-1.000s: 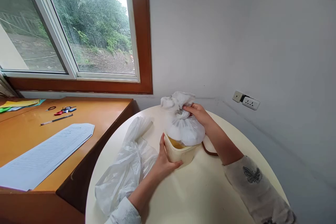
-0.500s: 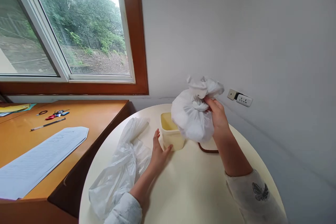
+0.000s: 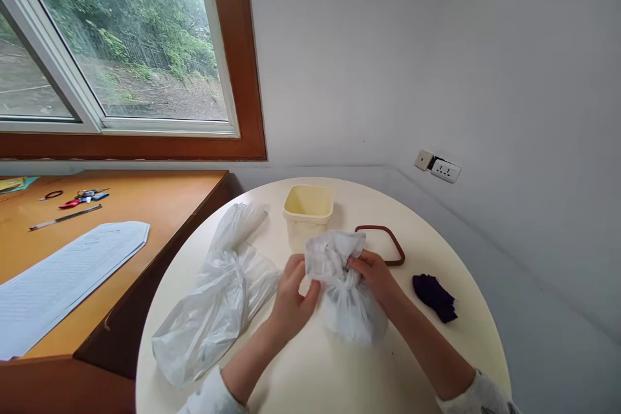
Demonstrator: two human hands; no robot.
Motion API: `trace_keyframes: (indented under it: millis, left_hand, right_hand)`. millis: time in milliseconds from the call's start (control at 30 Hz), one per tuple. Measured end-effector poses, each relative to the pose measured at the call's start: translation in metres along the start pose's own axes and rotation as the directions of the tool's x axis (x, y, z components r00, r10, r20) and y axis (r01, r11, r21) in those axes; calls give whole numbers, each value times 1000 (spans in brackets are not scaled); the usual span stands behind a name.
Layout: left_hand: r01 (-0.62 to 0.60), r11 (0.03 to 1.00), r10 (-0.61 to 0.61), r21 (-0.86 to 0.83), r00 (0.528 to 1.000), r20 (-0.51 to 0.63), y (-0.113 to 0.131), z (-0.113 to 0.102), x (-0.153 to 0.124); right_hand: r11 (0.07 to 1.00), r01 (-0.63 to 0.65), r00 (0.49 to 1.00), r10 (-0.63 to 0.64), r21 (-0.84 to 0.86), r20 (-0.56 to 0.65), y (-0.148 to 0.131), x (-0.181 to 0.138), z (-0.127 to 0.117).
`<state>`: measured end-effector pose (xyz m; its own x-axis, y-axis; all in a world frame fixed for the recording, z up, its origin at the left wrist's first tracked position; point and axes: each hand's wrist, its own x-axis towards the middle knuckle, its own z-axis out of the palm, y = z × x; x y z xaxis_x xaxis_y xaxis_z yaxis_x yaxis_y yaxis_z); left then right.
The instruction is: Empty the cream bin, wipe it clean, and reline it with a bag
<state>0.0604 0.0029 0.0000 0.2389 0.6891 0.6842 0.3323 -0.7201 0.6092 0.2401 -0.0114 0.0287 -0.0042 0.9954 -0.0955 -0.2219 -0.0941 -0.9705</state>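
A knotted white plastic bag (image 3: 353, 314), plump below its knot, rests on the round table in front of me. My right hand (image 3: 376, 277) pinches it at the knot from the right side. My left hand (image 3: 292, 297) is at the left of the bag's gathered top, thumb apart from the fingers; the fingertips are partly hidden at the bag's edge. Just behind the bag stands an open, pale yellow plastic container (image 3: 308, 212). To the left of my left hand lies a crumpled, translucent plastic bag (image 3: 218, 301).
On the round cream table (image 3: 417, 362) are a brown rounded frame (image 3: 395, 247) and a dark purple cloth (image 3: 434, 296), both on the right. A wooden desk (image 3: 160, 197) at left bears papers (image 3: 82, 272), a pen (image 3: 65, 217) and scissors (image 3: 80, 199). A wall socket (image 3: 445, 171) is behind.
The knotted bag has come down from the air onto the table, nearer me. My left hand has left the yellow container, which now stands farther back, and moved to the bag. The purple cloth is now visible.
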Motion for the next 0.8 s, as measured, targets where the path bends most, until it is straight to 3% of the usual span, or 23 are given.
trace_keyframes:
  millis: [100,200,367,500,567,633,700,800]
  left_hand:
    - [21,999,-27,47,993,115,1,4,-7]
    - [75,993,-86,87,987,134,-3,4,-8]
    - [58,993,-74,103,985,156,-8,1,-7]
    - [186,973,-197,139,977,75,-9,4,-10]
    - [233,966,-242,114,968,69,-9,6,-11]
    - [257,960,-265,115,962,66,-8,8,-10]
    - [263,952,-273,154,961,49,-7,8,-10]
    - [259,948,-269,183,962,35,-6,8,-10]
  right_hand:
    - [999,0,998,-2,32,66,15,0,4]
    - [998,-5,986,-6,63,164,19,-2,1]
    - [1000,22,953,-20,-4,302,22,-5,-1]
    - [960,210,968,-177,-183,180,31,-3,1]
    - [852,394,916,-394,-345,75,35,-4,0]
    - [672,556,798,-597,-490,86,36,-8,-1]
    - [498,658,700,-681,-565,216,33,-13,0]
    - [295,732,622,-657,-615,426,27,-18,5]
